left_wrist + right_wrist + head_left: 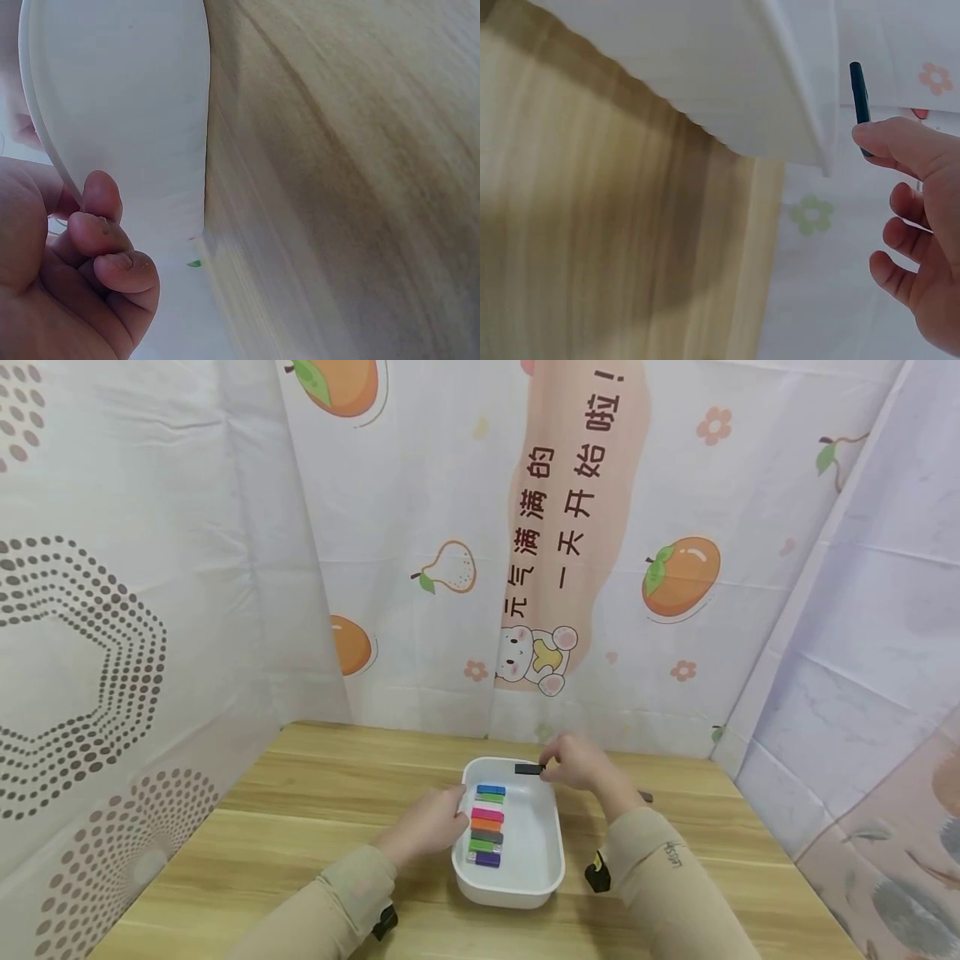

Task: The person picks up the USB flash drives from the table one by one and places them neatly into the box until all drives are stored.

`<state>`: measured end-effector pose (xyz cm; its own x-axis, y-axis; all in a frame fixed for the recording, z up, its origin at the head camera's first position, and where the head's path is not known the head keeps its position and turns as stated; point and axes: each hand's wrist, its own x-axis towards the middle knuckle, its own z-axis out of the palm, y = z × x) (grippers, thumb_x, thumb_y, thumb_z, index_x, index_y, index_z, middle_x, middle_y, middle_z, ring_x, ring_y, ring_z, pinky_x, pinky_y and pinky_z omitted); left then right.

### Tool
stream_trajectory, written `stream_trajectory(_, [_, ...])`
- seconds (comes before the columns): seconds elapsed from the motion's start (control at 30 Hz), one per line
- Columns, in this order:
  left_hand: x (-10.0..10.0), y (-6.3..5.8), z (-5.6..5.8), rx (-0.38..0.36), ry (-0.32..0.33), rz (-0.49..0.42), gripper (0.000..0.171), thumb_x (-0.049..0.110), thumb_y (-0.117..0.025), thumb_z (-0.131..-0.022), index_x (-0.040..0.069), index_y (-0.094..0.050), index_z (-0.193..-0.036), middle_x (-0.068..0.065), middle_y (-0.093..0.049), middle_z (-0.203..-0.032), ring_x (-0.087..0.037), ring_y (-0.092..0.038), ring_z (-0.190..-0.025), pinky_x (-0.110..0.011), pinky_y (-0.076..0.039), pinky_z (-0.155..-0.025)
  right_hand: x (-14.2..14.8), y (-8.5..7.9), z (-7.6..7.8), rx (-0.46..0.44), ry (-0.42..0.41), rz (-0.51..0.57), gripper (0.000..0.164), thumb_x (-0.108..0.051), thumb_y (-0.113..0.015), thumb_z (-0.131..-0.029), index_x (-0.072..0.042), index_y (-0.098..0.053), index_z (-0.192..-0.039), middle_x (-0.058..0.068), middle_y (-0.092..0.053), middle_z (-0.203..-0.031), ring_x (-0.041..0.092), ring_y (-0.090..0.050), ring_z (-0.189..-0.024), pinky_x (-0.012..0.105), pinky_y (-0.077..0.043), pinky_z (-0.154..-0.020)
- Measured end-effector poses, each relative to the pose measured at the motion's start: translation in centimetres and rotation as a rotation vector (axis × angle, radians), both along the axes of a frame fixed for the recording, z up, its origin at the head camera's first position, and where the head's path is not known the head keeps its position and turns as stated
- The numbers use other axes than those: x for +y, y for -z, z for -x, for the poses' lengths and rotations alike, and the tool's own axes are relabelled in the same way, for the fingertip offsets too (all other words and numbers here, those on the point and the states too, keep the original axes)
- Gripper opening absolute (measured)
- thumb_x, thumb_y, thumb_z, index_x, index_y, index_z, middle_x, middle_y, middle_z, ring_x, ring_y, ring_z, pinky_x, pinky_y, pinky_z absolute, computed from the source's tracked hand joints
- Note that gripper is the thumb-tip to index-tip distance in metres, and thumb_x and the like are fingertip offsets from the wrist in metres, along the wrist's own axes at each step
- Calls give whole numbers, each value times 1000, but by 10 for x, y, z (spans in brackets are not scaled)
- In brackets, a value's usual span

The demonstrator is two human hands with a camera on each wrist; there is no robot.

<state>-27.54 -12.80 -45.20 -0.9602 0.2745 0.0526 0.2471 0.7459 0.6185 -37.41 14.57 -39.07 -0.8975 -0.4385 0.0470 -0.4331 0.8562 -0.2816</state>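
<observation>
A white plastic tub stands on the table, and a column of several colourful USB flash drives lies along its left side, blue at the far end and purple at the near end. My left hand grips the tub's left rim; in the left wrist view its fingers curl at the tub's edge. Over the tub's far right corner, my right hand pinches a black USB flash drive between thumb and finger. The right wrist view shows this black stick above the rim, apart from the wall.
Wood-grain table surrounds the tub. A small dark object lies to the right, partly behind my right forearm. Printed curtains hang at the back and both sides. Black wrist gear shows by the right sleeve.
</observation>
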Motion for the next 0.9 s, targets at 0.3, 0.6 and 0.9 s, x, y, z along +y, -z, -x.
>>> stream_trajectory(0.3, [0, -1, 0, -23, -13, -20, 56, 20, -59, -101, -3, -45, -151, -21, -54, -145, -23, -62, -113, -50, -47, -103, -13, 11, 0, -34, 45, -82, 16, -24, -82, -84, -20, -81, -99, 0, -71, -103, 25, -62, -101, 48, -51, -93])
stream_trajectory(0.6, [1, -1, -2, -22, -8, -13, 56, 20, -59, -101, -4, -45, -150, -21, -55, -144, -26, -61, -119, -50, -46, -104, -19, 25, 1, -26, -18, -171, 18, -20, -81, -82, -17, -81, -99, -5, -72, -96, 21, -63, -94, 45, -51, -91])
stream_trajectory(0.9, [1, -1, -1, 26, 12, 12, 53, 16, -59, -100, -6, -48, -147, -22, -58, -140, -21, -63, -105, -48, -49, -102, -26, 30, -2, 30, -43, -268, 9, -20, -81, -83, -19, -81, -92, -7, -68, -87, 17, -60, -82, 39, -52, -79])
